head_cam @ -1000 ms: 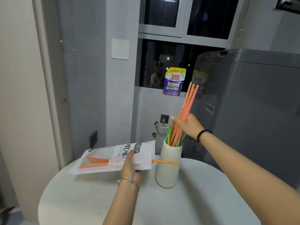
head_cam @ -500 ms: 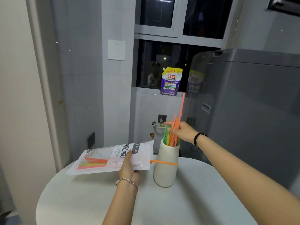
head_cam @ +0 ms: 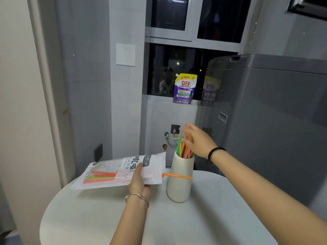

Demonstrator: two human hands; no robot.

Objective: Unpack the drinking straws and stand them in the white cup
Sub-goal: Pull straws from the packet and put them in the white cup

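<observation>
A tall white cup [head_cam: 179, 184] stands on the round white table [head_cam: 203, 220] with several green, orange and pink straws [head_cam: 184, 149] upright inside it. Just above and behind those straws hovers my right hand [head_cam: 198, 140], fingers spread and holding nothing. My left hand [head_cam: 138, 183] grips a translucent straw package [head_cam: 113, 172] held flat above the table, left of the cup. A few coloured straws still lie inside the package. One orange straw [head_cam: 177, 175] sticks out of the package's right end and crosses in front of the cup.
A grey washing machine [head_cam: 265, 121] rises close behind the table on the right. A purple detergent pouch [head_cam: 184, 89] sits on the window sill. A wall and door frame stand to the left. The table's near part is bare.
My right hand lowered the bundle of pink and orange straws into the cup, let go of them and opened its fingers. My left hand kept holding the package still.
</observation>
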